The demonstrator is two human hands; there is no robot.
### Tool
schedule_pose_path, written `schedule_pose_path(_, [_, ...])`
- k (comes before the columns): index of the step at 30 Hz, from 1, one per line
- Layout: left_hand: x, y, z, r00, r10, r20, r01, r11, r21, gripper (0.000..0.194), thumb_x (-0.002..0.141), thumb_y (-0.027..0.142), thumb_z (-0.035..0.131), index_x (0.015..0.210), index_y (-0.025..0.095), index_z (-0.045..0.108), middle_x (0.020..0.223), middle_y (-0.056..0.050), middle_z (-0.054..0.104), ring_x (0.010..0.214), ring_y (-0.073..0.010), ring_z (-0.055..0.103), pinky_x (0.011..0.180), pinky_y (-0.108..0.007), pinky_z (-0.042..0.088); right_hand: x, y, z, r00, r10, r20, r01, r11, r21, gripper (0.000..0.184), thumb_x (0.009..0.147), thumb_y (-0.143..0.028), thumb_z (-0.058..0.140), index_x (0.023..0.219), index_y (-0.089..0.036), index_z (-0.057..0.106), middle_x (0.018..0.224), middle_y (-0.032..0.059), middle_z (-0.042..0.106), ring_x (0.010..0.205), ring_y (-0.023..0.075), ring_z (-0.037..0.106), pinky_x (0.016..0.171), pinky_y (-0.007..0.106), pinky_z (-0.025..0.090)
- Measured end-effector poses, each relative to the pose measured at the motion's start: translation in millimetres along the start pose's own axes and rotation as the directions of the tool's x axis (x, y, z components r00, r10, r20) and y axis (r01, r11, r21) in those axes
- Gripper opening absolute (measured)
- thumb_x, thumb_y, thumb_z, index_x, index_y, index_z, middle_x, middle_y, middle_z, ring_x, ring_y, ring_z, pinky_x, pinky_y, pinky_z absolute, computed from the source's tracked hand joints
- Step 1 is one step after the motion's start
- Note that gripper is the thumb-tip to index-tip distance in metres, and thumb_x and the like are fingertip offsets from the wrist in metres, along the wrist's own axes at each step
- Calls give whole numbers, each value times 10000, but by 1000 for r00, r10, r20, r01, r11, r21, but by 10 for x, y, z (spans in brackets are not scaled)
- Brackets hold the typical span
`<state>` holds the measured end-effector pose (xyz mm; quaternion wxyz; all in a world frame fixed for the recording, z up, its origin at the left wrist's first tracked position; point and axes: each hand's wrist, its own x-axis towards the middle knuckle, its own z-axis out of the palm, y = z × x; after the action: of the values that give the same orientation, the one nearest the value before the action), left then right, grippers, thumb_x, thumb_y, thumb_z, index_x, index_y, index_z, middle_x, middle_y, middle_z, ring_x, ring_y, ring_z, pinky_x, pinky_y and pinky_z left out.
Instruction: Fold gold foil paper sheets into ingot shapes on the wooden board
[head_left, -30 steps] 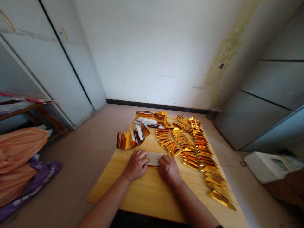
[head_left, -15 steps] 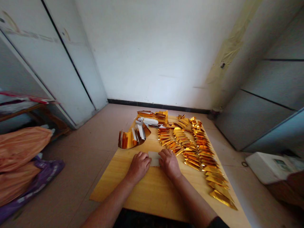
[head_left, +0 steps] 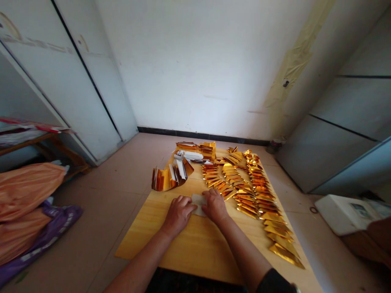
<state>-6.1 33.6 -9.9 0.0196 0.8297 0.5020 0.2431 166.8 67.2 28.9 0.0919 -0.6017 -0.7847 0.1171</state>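
Observation:
A small whitish sheet of paper (head_left: pixel 199 200) lies on the wooden table (head_left: pixel 195 252) between my hands. My left hand (head_left: pixel 179 211) grips its left side, thumb and bent fingers at the edge. On the right side my right hand (head_left: pixel 214 204) has its curled fingers on the paper. Folded gold foil papers (head_left: pixel 244 200) fan out in rows just beyond and to the right of my right hand. Ahead on the left stands a curved stack of gold sheets with white backs (head_left: pixel 166 179). The paper's underside is hidden.
More gold and white sheets (head_left: pixel 195 151) are at the table's far end. Orange and purple bags (head_left: pixel 30 203) lie on the floor at left. A white box (head_left: pixel 342 214) is on the right. Cabinets (head_left: pixel 76 81) and a white wall (head_left: pixel 189 69) surround the table.
My left thumb has moved inward over the paper, and my right hand has shifted slightly left along it. The gold pieces stay in place.

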Motion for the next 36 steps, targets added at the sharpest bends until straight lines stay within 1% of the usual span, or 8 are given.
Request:
schedule_pose_path(7, [13,20,-26,999,-24,26,24,999,-21,317,804,69,511,1030,250,641,971,-40,595,937,-192,497,783,-333,396,26,55,48,998,-11,-54,15,997,71,286,691,-128,558,951,-201,653,985,68,632,993,213,535,846,284,390])
schedule_pose_path(15, [30,8,-32,996,-56,70,59,997,-44,391,779,60,478,1102,237,607,1033,-46,611,977,-204,504,819,-356,394,65,135,135,999,-20,-27,24,991,129,368,685,-118,541,1029,-188,651,1004,68,668,969,188,589,846,258,406])
schedule_pose_path(21, [35,4,-67,996,-40,80,48,994,-97,317,815,233,546,1127,233,600,1121,-55,602,1023,-220,502,852,-380,392,91,149,135,1000,-15,-2,16,990,142,334,698,-127,554,1008,-195,657,988,56,676,962,182,592,841,249,404])
schedule_pose_path(24, [43,6,-68,995,-62,83,70,993,-97,347,798,195,548,1140,233,596,1125,-55,604,1039,-220,503,862,-379,392,84,141,118,1000,-13,-21,16,990,143,317,708,-127,565,1007,-186,651,980,66,662,943,186,586,831,258,411])
schedule_pose_path(27, [50,6,-60,993,-77,95,85,993,-87,338,779,172,553,1106,233,611,1108,-52,612,1033,-220,507,864,-379,391,19,119,59,985,-92,-144,111,984,136,278,736,-129,562,998,-175,643,999,80,631,966,204,553,842,289,407])
schedule_pose_path(31, [50,6,-59,994,-70,89,79,992,-100,370,742,194,592,1110,227,607,1110,-60,613,1021,-228,510,858,-383,395,-177,104,-30,906,-284,-312,346,925,161,211,790,-129,529,965,-189,631,995,66,613,938,200,523,850,317,395])
schedule_pose_path(34, [50,1,-61,995,-64,71,72,991,-111,399,737,166,586,1133,218,591,1106,-65,621,1017,-231,513,849,-383,399,-361,139,-33,898,-317,-304,385,901,198,181,813,-102,478,873,-189,625,859,48,616,839,178,531,763,280,409])
schedule_pose_path(36, [53,-5,-59,996,-58,63,65,992,-111,394,743,155,585,1133,213,589,1098,-66,629,1010,-231,517,838,-383,403,-477,175,-6,890,-382,-248,426,891,157,167,839,-133,471,792,-195,619,778,39,604,779,174,521,717,272,399])
